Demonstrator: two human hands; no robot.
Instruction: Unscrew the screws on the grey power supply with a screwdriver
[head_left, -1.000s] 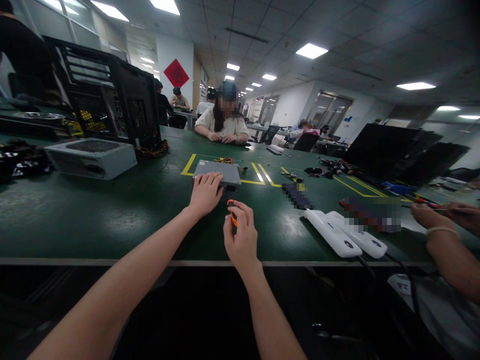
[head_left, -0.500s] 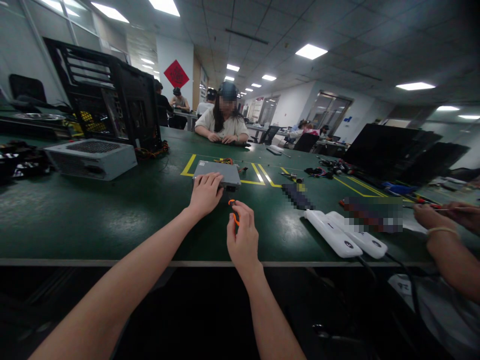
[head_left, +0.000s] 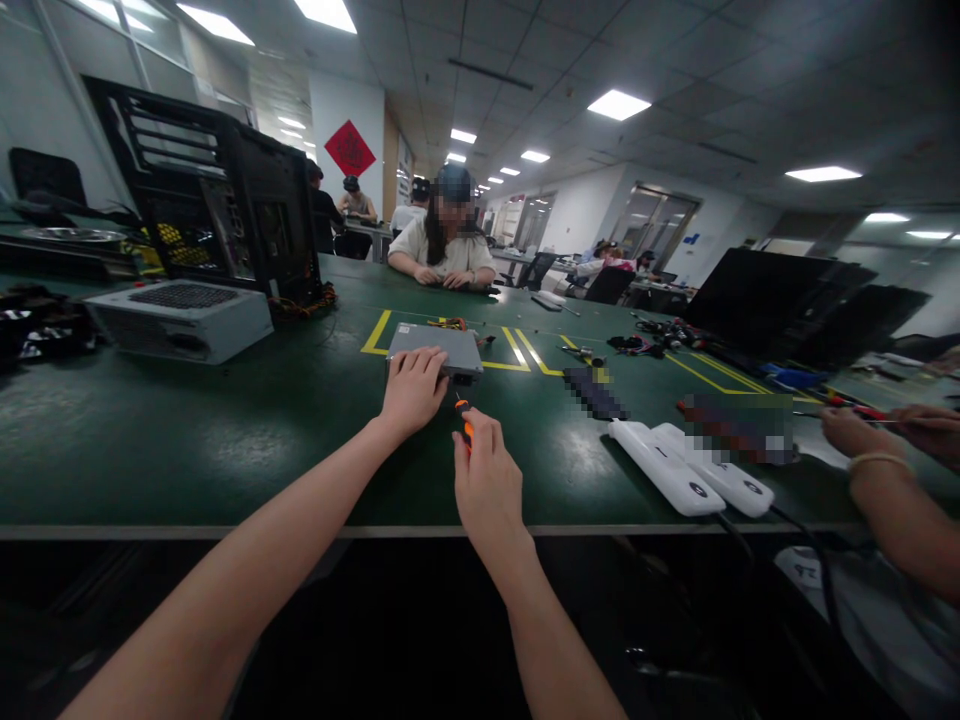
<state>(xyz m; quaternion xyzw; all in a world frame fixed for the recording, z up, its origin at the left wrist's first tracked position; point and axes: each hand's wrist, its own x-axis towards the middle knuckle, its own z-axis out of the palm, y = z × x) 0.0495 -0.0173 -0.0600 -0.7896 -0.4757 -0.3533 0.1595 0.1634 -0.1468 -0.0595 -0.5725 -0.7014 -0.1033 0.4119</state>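
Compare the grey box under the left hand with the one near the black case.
The slim box is flatter than the bulky box. The left hand rests on the slim box; none touches the bulky box. Both are grey, on the green table.

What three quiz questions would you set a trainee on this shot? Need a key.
1. True or false: the left hand rests on the flat grey box.
2. What is in the right hand?
A) a black cable
B) an orange-and-black screwdriver
C) the black computer case
3. How many long white devices lie on the table to the right of the right hand?

Key: 1. True. 2. B. 3. Two, side by side.
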